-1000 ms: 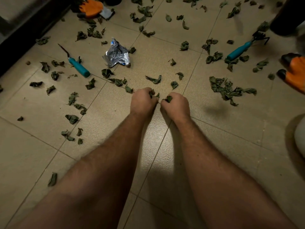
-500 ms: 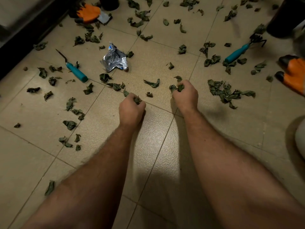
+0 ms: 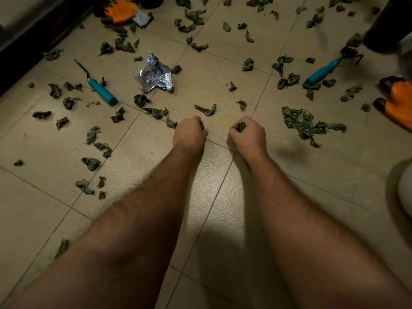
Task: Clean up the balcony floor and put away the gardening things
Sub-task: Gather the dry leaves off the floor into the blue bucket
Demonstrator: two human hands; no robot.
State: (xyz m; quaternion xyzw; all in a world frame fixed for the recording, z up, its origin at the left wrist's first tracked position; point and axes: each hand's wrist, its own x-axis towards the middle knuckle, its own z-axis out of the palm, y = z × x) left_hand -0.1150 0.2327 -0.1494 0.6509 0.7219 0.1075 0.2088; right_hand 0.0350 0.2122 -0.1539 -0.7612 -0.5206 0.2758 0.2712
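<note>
Dry green leaves lie scattered over the beige tiled floor (image 3: 223, 197); a dense clump of leaves (image 3: 305, 123) is right of my hands. My left hand (image 3: 189, 133) is fisted on the floor with leaves inside it. My right hand (image 3: 248, 134) is also fisted, with green leaves showing between its fingers. A curled leaf (image 3: 206, 109) lies just beyond both hands. A teal-handled weeder (image 3: 98, 85) lies at the left, a teal-handled hand rake (image 3: 327, 68) at the right. Crumpled silver foil (image 3: 156, 76) lies between them.
An orange glove (image 3: 121, 11) lies at the top left by a dark wall base (image 3: 33, 41). Another orange glove (image 3: 399, 105) is at the right edge. A dark pot (image 3: 388, 25) stands top right, a pale round object (image 3: 405, 195) at lower right.
My left hand moved forward and my right hand drew back and left, so both fists are level again. The leaves that were by my right hand are gone from the floor.
</note>
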